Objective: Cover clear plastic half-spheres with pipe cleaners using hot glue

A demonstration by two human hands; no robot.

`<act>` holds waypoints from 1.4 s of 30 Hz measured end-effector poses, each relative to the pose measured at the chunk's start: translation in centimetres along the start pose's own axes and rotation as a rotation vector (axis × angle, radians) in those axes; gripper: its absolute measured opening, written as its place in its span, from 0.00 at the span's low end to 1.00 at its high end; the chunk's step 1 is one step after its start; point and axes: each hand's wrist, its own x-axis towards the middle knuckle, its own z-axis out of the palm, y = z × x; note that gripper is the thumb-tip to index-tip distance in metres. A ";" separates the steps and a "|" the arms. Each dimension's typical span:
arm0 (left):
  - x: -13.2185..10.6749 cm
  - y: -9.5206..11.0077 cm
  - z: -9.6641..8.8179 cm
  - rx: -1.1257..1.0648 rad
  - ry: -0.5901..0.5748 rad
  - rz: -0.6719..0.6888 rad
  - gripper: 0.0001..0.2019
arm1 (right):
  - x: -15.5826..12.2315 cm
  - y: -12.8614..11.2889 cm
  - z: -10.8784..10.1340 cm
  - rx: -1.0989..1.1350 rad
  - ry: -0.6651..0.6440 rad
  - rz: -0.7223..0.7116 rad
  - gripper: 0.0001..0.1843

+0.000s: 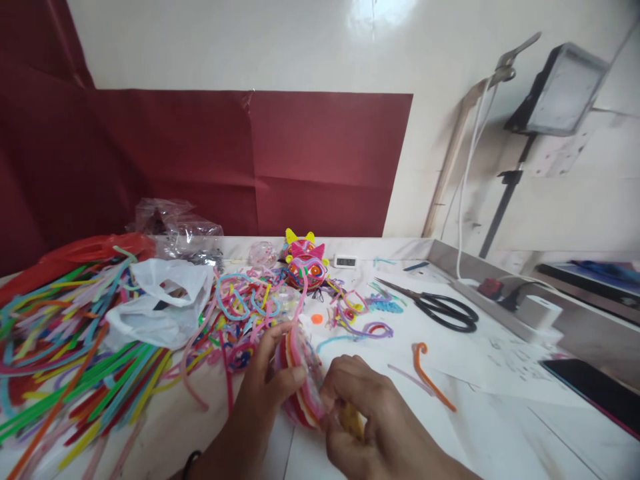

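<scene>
My left hand (265,387) and my right hand (365,407) meet near the table's front edge, both closed round a colourful pipe-cleaner piece (303,377) of pink, red and yellow loops. The left thumb and fingers pinch its left side; the right fingers curl round its lower right, where a yellow part shows. A pink strand rises from it towards a finished pipe-cleaner figure (305,263) with yellow ears, standing farther back.
A big heap of coloured pipe cleaners (65,347) covers the left side, with a white plastic bag (160,300) on it. Black scissors (440,308), a bent orange pipe cleaner (427,377), paper sheets and a dark phone (595,390) lie to the right. A lamp stand (505,193) rises behind.
</scene>
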 end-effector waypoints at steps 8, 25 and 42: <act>0.1 0.0 0.0 0.010 -0.002 0.021 0.23 | 0.1 -0.2 -0.3 0.025 -0.035 0.028 0.10; 0.1 -0.2 -0.1 0.038 -0.006 -0.002 0.23 | 0.0 -0.4 -0.2 0.042 -0.039 0.045 0.11; 0.0 0.1 0.0 -0.025 -0.059 -0.043 0.26 | 0.1 -1.1 -0.6 0.080 -0.052 0.071 0.08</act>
